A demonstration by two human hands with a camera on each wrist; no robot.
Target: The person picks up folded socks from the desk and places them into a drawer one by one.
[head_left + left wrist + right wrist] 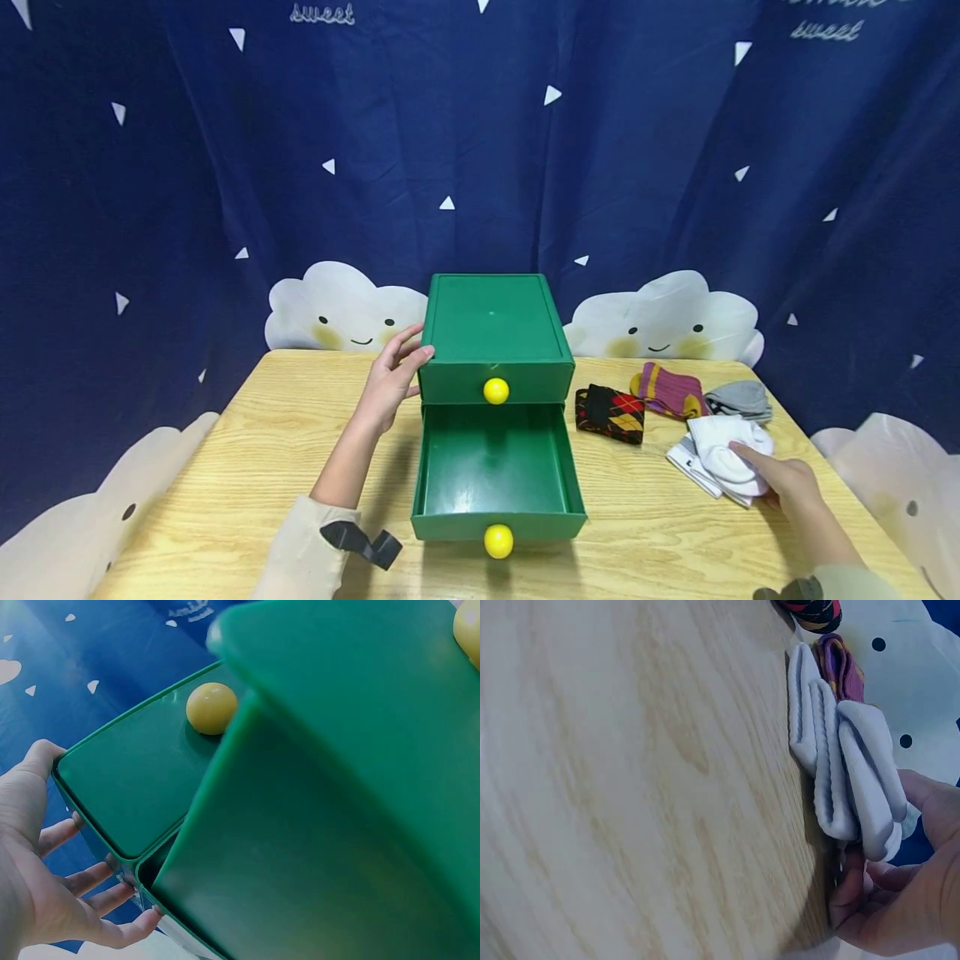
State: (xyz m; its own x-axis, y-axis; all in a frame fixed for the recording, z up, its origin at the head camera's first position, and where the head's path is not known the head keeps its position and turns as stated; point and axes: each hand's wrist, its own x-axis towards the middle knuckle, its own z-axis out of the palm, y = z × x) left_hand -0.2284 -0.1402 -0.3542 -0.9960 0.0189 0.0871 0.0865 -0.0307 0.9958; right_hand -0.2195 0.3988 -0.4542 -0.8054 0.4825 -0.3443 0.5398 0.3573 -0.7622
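Note:
A green two-drawer cabinet [491, 321] with yellow knobs stands mid-table. Its upper drawer [450, 385] is closed, while the lower drawer [495, 467] is pulled out with nothing in it. My left hand [386, 387] rests against the cabinet's left side, thumb at the top front corner. In the left wrist view, the left hand's fingers [90, 877] are spread and fairly straight along that side. Over at the right, my right hand [791, 483] pinches folded white socks [727, 454], thumb on top and fingers beneath. The white socks [855, 772] show as stacked folds in the right wrist view.
Black argyle socks [611, 412] lie right of the cabinet. Behind the white socks are purple-and-mustard socks [670, 390] and grey socks [738, 400]. A dark blue curtain [487, 167] with white clouds hangs behind the wooden table [262, 442].

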